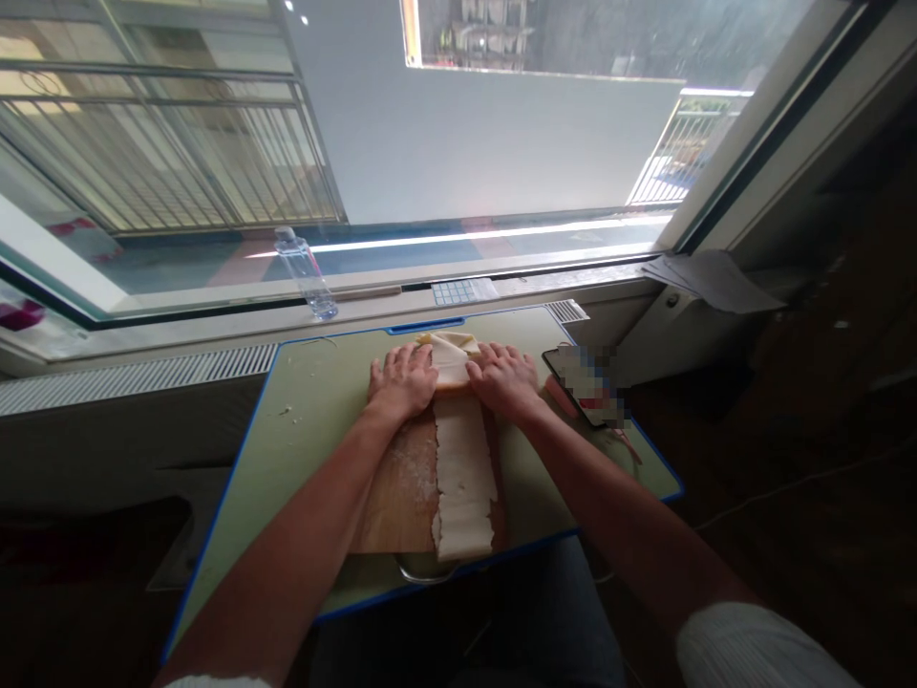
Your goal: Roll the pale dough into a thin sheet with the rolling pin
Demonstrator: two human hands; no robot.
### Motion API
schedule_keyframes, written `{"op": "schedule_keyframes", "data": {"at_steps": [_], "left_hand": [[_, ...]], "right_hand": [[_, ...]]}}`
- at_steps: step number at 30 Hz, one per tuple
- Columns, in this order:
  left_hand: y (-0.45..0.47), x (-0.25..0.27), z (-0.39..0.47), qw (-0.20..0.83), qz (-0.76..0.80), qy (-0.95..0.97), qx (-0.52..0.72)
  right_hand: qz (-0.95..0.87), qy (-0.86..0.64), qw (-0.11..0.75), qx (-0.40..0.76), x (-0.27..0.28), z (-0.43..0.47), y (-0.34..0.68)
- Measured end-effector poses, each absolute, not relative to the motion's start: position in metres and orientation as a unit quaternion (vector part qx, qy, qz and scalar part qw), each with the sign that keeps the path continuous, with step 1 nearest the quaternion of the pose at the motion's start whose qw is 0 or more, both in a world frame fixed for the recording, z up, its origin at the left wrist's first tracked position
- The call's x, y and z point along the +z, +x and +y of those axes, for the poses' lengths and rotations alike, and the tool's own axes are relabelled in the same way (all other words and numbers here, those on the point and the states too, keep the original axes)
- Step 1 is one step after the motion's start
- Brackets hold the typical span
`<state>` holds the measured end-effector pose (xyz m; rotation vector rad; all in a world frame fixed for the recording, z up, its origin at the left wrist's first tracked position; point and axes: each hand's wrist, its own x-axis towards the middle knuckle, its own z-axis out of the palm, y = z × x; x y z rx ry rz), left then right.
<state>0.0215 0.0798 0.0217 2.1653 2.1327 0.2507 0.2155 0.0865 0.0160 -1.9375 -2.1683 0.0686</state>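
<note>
A long, pale sheet of dough [464, 478] with ragged edges lies lengthwise on a wooden board [394, 506]. Its near end reaches the board's front edge. Between my hands, the far part of the dough looks raised, with folded, yellowish flaps at its end; what lies under it is hidden. My left hand [405, 380] rests palm down at the left of this raised part, fingers stretched forward and apart. On the opposite side, my right hand [507, 380] lies palm down too, fingers extended and its thumb touching the dough. White flour dusts the board near the left hand.
The board lies on a green, blue-edged folding table [315, 382]. At the right are a phone [584, 387] and a pinkish item under it. A clear bottle [308, 272] stands on the windowsill. Papers [716, 279] lie to the right, and a metal handle [428, 573] hangs at the front.
</note>
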Motion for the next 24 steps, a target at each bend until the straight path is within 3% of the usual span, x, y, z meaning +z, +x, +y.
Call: {"op": "schedule_keyframes", "data": {"at_steps": [6,14,24], "left_hand": [[0.02,0.022,0.098,0.066,0.705,0.701,0.088],[0.028,0.014,0.048,-0.013,0.691,0.714,0.112],[0.029,0.016,-0.007,0.005,0.678,0.73,0.088]], "right_hand": [[-0.736,-0.666,0.097,0.067,0.022,0.106,0.214],[-0.739,-0.658,0.142,-0.029,0.006,0.052,0.217],[-0.746,-0.647,0.151,-0.034,-0.005,-0.006,0.225]]}}
